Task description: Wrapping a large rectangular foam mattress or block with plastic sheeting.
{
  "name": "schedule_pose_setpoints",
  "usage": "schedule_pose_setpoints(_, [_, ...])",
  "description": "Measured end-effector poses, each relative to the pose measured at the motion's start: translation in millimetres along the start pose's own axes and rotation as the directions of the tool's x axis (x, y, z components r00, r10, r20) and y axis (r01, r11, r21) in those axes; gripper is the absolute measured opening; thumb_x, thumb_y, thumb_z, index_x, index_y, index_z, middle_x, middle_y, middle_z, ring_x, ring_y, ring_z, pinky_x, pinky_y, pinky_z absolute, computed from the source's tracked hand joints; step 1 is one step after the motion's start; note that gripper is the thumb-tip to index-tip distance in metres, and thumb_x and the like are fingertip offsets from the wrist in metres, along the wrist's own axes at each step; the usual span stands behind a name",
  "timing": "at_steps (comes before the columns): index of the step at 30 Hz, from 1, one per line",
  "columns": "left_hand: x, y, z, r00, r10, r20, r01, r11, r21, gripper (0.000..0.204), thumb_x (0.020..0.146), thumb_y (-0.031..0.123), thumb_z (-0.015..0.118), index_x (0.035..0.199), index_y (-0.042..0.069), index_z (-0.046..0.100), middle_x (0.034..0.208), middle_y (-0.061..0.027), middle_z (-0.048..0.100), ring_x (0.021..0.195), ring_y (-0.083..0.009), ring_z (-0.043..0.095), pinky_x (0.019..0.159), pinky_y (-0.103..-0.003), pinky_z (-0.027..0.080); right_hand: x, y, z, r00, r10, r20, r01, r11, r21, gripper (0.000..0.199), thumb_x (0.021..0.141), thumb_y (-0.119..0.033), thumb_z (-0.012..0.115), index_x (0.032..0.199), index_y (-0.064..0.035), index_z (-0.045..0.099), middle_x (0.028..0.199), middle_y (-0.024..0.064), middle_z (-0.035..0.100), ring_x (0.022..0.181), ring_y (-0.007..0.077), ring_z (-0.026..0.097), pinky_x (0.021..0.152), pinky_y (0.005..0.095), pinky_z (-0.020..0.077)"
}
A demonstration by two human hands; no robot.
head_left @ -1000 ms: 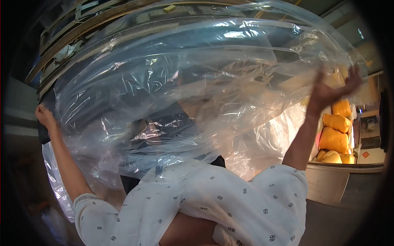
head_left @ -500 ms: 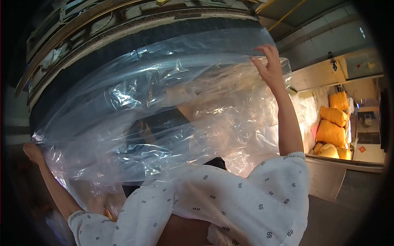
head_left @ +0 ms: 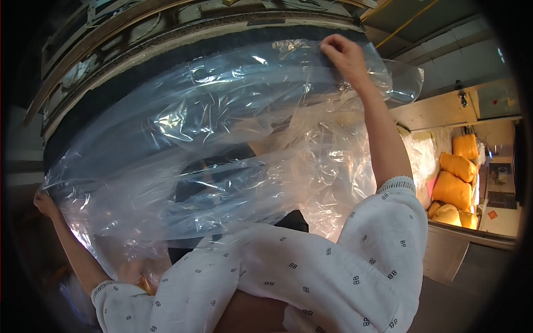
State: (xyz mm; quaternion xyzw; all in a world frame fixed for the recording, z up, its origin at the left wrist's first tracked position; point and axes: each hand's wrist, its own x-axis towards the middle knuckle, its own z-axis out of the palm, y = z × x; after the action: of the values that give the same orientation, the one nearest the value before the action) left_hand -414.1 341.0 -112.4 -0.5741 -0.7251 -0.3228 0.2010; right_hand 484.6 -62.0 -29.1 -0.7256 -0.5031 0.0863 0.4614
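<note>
Large clear crinkled plastic sheet (head_left: 222, 161) is spread across most of the view, centre through 9 o'clock, draped over a big dark rounded object with a black band (head_left: 111, 89) that runs from 9 to 12 o'clock. Right hand (head_left: 344, 55) at 1 o'clock, arm raised, fingers closed pinching the sheet's top edge against the dark object. Left hand (head_left: 45, 202) at 9 o'clock, closed on the sheet's lower left edge; exact finger grip is hard to tell, partly behind the film. Both arms wear white sleeves with a small dark printed pattern (head_left: 311, 272), filling 5 to 7 o'clock. Sheet hangs slack and wrinkled between the two hands. Well apart at 3 o'clock: stack of orange stuffed sacks (head_left: 458, 183) beside a pale wooden shelf (head_left: 438, 111).
</note>
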Motion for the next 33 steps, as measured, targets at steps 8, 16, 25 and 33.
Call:
schedule_pose_setpoints(8, [13,-45,-187,0.75,-0.05,0.66,0.629,0.362,-0.688,0.041,0.089,0.032,0.055,0.122,0.008,0.05,0.119,-0.005,0.054,0.111,-0.0176,0.048,0.098,-0.034,0.033,11,1,29,0.996,0.073,-0.051,-0.085,0.952,-0.293,0.02,0.075,-0.023,0.067,0.084,-0.0054,0.063,0.074,0.0019,0.06,0.065,0.0087,0.052,0.061,0.0243,0.0424])
schedule_pose_setpoints(16, [-40,-37,-207,0.762,-0.234,0.604,0.628,0.494,-0.601,0.047,0.088,0.027,0.058,0.128,0.007,0.044,0.124,-0.0032,0.051,0.115,-0.0142,0.047,0.097,-0.03,0.035,46,38,7,0.973,-0.193,0.131,0.199,0.979,-0.042,0.018,0.077,-0.018,0.064,0.091,-0.0068,0.063,0.082,0.0063,0.058,0.081,0.0173,0.056,0.076,0.0269,0.0442])
schedule_pose_setpoints(25, [-7,221,-103,0.901,-0.228,0.37,0.43,0.34,-0.837,0.031,0.085,0.032,0.056,0.101,0.005,0.061,0.096,-0.0082,0.062,0.087,-0.0206,0.058,0.079,-0.033,0.046,113,79,-121,0.773,-0.241,-0.587,0.039,0.942,-0.334,0.027,0.088,-0.024,0.052,0.098,0.0013,0.055,0.091,0.0099,0.06,0.082,0.0184,0.056,0.076,0.03,0.0451])
schedule_pose_setpoints(33, [-43,253,-6,0.982,-0.094,0.162,0.184,0.645,-0.741,0.023,0.081,0.024,0.06,0.094,0.006,0.066,0.084,-0.0076,0.065,0.079,-0.0163,0.06,0.073,-0.029,0.045,95,165,-60,0.938,-0.024,-0.347,-0.039,0.984,-0.173,0.02,0.086,-0.016,0.054,0.098,0.0005,0.056,0.09,0.0051,0.057,0.084,0.0145,0.052,0.079,0.0255,0.0411])
